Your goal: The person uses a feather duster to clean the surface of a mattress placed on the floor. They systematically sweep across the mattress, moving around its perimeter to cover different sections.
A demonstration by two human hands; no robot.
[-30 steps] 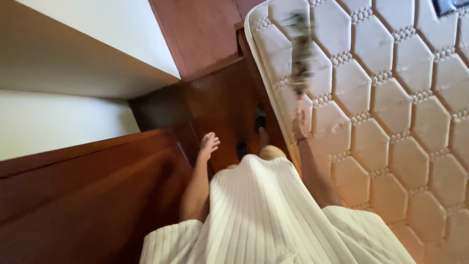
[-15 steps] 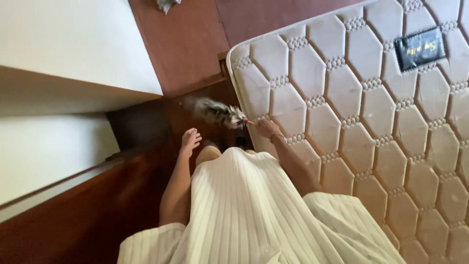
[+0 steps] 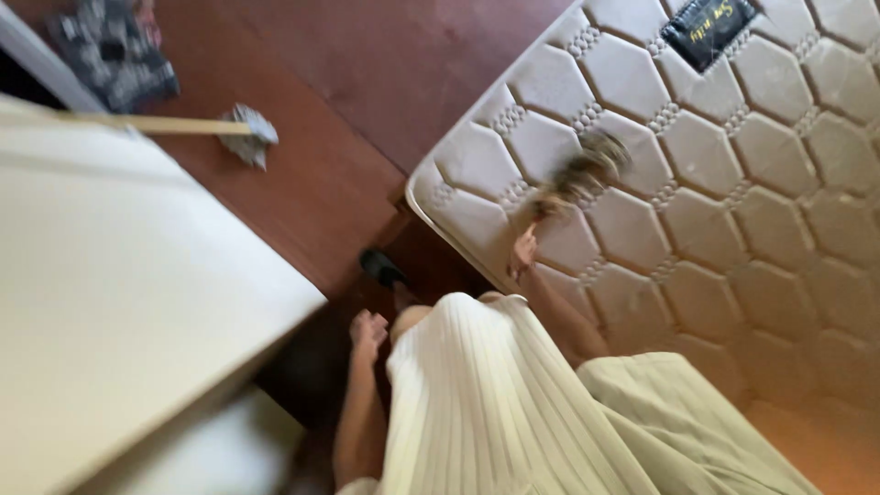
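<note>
My right hand point(image 3: 524, 249) is shut on the handle of a feather duster point(image 3: 579, 172), whose blurred brown head lies over the corner of a bare quilted mattress point(image 3: 733, 183). My left hand point(image 3: 368, 330) hangs beside my white pleated skirt point(image 3: 477, 403), fingers loosely curled, holding nothing. A black shoe point(image 3: 381, 268) shows on the wooden floor just beyond the skirt.
A white cabinet top point(image 3: 119, 302) fills the left. A mop with a wooden handle point(image 3: 240, 130) lies on the brown wooden floor point(image 3: 367, 82). A dark patterned cloth point(image 3: 112, 50) sits at top left. A black label point(image 3: 708, 26) is on the mattress.
The right hand has swung the duster from the floor gap beside the bed up onto the mattress corner. The view has shifted, bringing the mop and more floor into sight.
</note>
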